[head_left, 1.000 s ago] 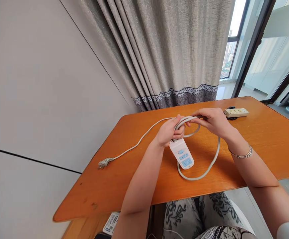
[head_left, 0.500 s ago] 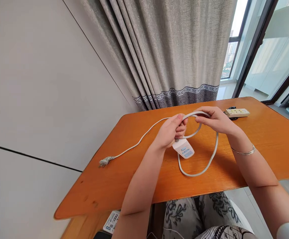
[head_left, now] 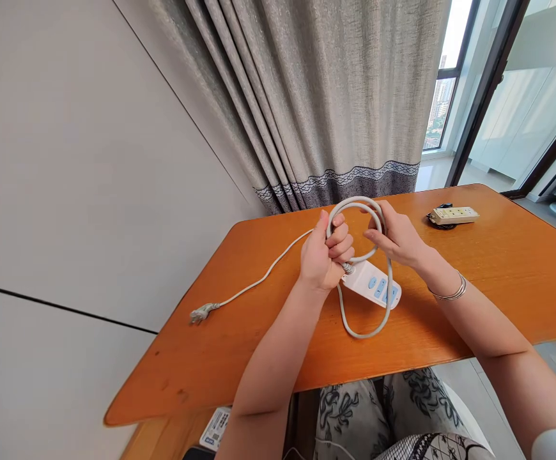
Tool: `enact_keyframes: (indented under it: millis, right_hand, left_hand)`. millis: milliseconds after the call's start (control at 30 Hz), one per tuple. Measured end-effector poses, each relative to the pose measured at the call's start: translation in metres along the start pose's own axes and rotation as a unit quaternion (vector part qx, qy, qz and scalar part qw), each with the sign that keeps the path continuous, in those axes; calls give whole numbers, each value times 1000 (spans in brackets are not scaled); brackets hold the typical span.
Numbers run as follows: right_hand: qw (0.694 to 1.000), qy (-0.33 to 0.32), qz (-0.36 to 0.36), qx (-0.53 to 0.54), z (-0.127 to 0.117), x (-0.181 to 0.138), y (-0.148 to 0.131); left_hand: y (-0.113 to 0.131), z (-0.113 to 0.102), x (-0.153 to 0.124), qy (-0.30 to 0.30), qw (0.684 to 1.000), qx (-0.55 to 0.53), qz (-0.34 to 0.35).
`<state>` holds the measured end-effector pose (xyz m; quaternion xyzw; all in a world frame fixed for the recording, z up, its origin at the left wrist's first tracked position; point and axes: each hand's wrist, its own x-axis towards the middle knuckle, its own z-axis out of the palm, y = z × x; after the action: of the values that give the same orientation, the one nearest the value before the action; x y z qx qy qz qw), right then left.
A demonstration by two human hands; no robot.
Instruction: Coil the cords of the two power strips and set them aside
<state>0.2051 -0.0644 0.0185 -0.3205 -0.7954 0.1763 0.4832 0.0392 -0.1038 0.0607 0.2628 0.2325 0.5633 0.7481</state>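
Observation:
A white power strip (head_left: 370, 284) with blue socket faces hangs tilted just below my left hand (head_left: 326, 252). That hand is closed around the strip's white cord (head_left: 355, 199) near where it enters the strip. The cord makes round loops above the strip, and a longer loop droops in front of it. My right hand (head_left: 395, 233) is at the right side of the loops, thumb and fingers curved around the cord. The rest of the cord trails left over the table to its plug (head_left: 204, 312).
A second, cream power strip (head_left: 455, 215) with a dark cord lies at the back right of the orange-brown table (head_left: 239, 358). A grey curtain (head_left: 349, 96) hangs behind. A white box (head_left: 216, 428) sits below the table's front edge.
The cord loop has been drawn up into a rounder coil. My right hand has moved left and slightly down. The power strip has swung right and shows more of its socket face.

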Motion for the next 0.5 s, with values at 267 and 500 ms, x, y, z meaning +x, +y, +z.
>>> enact_keyframes:
  millis: [267, 500]
  right_hand:
    - [993, -59, 89, 42, 3, -1, -4]
    - [945, -119, 199, 232, -3, 2, 25]
  left_hand:
    - [29, -6, -1, 42, 984, -58, 161]
    - [68, -20, -9, 82, 935, -108, 326]
